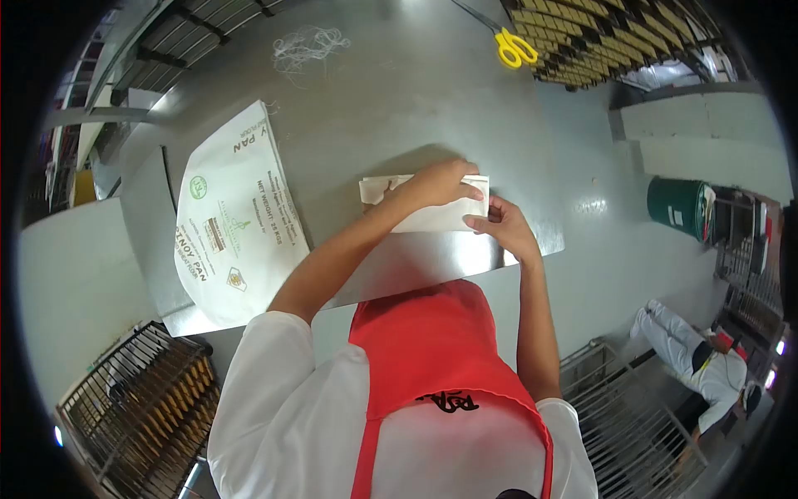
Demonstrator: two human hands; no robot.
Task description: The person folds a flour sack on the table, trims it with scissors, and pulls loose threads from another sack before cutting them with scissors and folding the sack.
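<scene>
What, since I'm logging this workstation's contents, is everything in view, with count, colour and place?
table: one, grey metal, centre
folded piece: one, off-white, under the hands
printed sack: one, white, flat on the table's left
thread tangle: one, whitish, far side of the table
scissors: one pair, yellow handles, far right of the table
racks: at least three, mixed colours, around the table
bin: one, green, right
co-worker: one, white clothing, lower right
small items at the edges: too dim to count
apron: one, red, on the wearer
sleeves: two, white, on the wearer
left hand: one, bare, on the folded piece
right hand: one, bare, at its right edge
</scene>
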